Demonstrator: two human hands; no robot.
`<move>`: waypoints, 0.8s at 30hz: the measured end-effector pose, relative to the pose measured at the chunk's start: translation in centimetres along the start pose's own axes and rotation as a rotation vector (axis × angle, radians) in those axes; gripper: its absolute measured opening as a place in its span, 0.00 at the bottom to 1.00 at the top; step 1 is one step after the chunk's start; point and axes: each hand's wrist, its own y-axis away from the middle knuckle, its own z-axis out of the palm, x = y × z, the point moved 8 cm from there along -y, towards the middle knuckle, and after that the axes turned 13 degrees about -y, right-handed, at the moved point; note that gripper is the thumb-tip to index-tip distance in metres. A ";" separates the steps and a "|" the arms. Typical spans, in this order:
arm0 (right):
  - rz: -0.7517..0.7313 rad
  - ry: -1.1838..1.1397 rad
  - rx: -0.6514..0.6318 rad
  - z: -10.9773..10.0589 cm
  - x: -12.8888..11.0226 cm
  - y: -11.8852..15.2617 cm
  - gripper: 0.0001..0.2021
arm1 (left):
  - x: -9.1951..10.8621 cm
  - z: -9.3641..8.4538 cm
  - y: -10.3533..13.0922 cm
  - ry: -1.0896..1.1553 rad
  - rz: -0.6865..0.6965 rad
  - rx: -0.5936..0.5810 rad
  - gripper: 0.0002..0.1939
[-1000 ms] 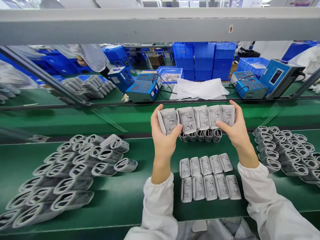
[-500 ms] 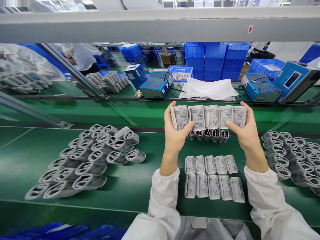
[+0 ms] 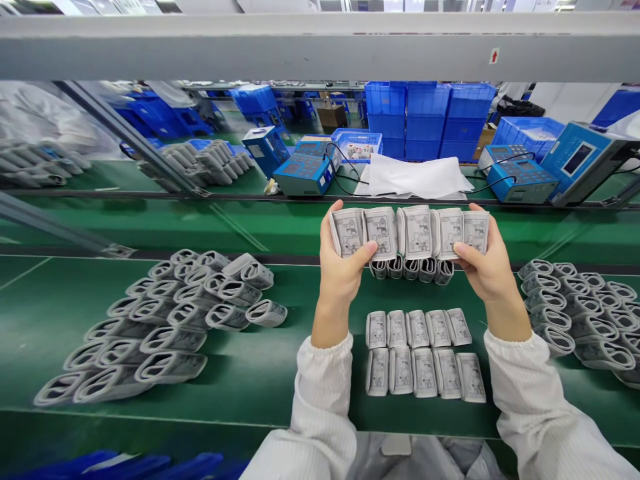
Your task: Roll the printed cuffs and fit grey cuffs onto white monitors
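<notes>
A row of several folded grey cuffs with printed drawings (image 3: 415, 232) is held up between my two hands. My left hand (image 3: 344, 267) grips the left end, its thumb on the front. My right hand (image 3: 487, 267) clasps the right end in the same way. Just below and behind the held row stand several rolled cuffs (image 3: 411, 269), partly covered. Two rows of folded cuffs (image 3: 423, 372) lie flat on the green table (image 3: 280, 380) between my forearms.
Rolled grey cuffs (image 3: 175, 293) are grouped at the left, and more (image 3: 595, 320) at the right. Behind are blue devices (image 3: 307, 170) with cables, white sheets (image 3: 417, 177) and stacked blue crates (image 3: 407, 120). A grey beam (image 3: 300, 57) crosses above. A person in white is at the far left.
The view has shifted slightly. A gap has opened in the held row between the second and third cuffs, and the row's left end has moved slightly left with my left hand.
</notes>
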 end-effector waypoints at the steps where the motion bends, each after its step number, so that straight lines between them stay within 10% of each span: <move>1: 0.004 -0.007 0.006 0.0 0.0 0.0 0.52 | 0.1 0.0 0.0 -0.010 0.008 -0.004 0.52; 24: -0.044 0.041 -0.026 0.3 -0.3 0.2 0.53 | 0.4 -0.2 0.0 -0.045 0.028 0.021 0.54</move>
